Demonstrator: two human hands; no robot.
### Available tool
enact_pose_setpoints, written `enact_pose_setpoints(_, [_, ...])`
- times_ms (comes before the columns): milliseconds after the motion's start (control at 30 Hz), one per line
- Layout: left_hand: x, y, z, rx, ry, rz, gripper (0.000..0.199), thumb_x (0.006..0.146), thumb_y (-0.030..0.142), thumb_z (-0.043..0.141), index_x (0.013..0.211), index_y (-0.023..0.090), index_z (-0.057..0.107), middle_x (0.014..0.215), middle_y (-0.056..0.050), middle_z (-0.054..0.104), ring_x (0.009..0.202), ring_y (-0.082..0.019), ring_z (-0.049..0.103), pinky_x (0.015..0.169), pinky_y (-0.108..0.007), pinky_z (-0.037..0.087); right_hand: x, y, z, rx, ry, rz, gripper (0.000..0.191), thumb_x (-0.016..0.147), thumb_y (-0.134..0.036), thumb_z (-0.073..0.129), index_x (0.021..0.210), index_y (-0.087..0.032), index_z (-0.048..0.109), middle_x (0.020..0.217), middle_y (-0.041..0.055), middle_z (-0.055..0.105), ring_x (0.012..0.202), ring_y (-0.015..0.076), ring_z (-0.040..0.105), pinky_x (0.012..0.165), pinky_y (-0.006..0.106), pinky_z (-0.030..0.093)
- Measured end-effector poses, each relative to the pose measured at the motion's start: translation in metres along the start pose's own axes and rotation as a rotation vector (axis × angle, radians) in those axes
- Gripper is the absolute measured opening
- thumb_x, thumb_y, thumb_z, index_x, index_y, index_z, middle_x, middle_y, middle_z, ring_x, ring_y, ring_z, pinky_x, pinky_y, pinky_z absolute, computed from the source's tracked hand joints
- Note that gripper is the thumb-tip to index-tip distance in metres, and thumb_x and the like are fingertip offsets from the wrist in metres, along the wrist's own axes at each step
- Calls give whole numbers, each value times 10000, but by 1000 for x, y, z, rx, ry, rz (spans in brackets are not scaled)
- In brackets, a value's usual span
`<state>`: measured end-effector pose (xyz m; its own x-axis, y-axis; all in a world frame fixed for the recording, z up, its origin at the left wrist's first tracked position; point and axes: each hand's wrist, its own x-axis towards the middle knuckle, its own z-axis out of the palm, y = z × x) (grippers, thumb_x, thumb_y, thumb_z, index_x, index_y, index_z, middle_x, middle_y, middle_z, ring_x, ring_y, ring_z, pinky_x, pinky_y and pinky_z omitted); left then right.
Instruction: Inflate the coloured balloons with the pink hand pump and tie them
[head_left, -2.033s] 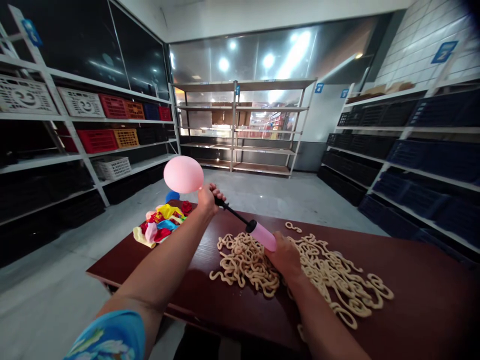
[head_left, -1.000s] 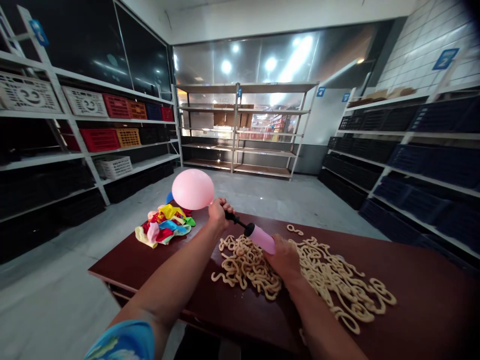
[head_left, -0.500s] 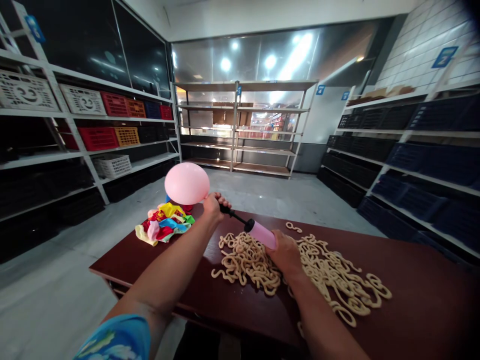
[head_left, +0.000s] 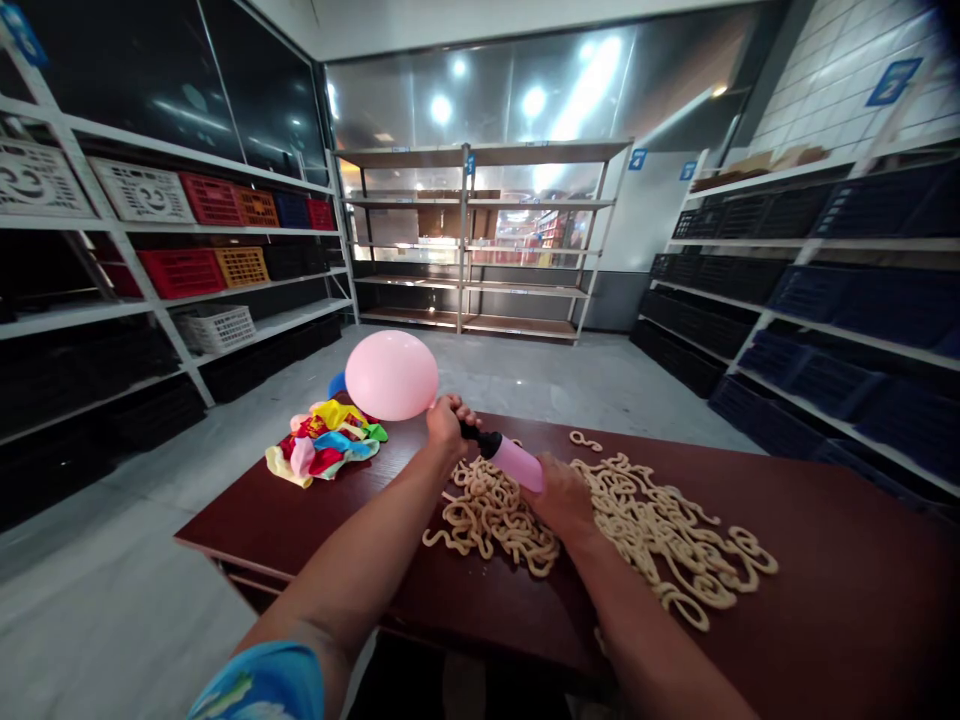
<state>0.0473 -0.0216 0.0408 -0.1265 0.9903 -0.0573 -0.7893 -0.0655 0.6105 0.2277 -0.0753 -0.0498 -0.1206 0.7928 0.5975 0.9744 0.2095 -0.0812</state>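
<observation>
A swollen pink balloon (head_left: 391, 376) sits above the far left part of the table, its neck at the fingers of my left hand (head_left: 448, 428). That hand is closed round the black end of a hand balloon pump (head_left: 516, 463) together with the balloon's neck; the exact joint is hidden by my fingers. My right hand (head_left: 559, 493) wraps round the rear of the pump's pink barrel. The pump slants over a pile of beige curly rings and squiggles (head_left: 499, 515). Left of my left forearm lies a heap of colourful uninflated balloons (head_left: 326, 442).
A dark red-brown table (head_left: 300, 535) carries everything. More beige squiggles (head_left: 667, 535) spread to the right, one apart near the far edge. A blue rounded thing (head_left: 337, 384) shows behind the balloon heap. Shelves with crates (head_left: 142, 190) line both sides; a rack (head_left: 463, 240) stands at the back.
The pump has been pushed together: the rod that showed between the black end and the barrel is now hidden. My left hand and the balloon have come rightward, and the balloon looks slightly bigger.
</observation>
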Motion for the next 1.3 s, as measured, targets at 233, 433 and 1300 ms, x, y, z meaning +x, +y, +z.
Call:
enact_pose_setpoints(233, [1,4,8,11,10,1,105,611,118,393,607,199,325,415,65,261,346,-97,327,421,-245,333,4,3,-3,6,17,7,236,718,-307,542,922,-188,539,754,24,596,694,172,523,681,286,291])
enact_pose_setpoints(433, [23,61,1,30,67,80,110,613,107,381,596,196,318,409,67,246,336,-93,308,419,-246,326,8,12,-5,1,17,54,270,696,-264,559,956,-197,535,785,24,599,759,183,531,718,296,279])
enact_pose_setpoints(1300, [28,61,-5,17,51,74,112,583,104,402,600,193,336,424,66,233,344,-96,314,421,-251,333,8,15,-4,35,36,24,281,701,-246,556,977,-195,542,817,33,615,789,191,545,758,306,288])
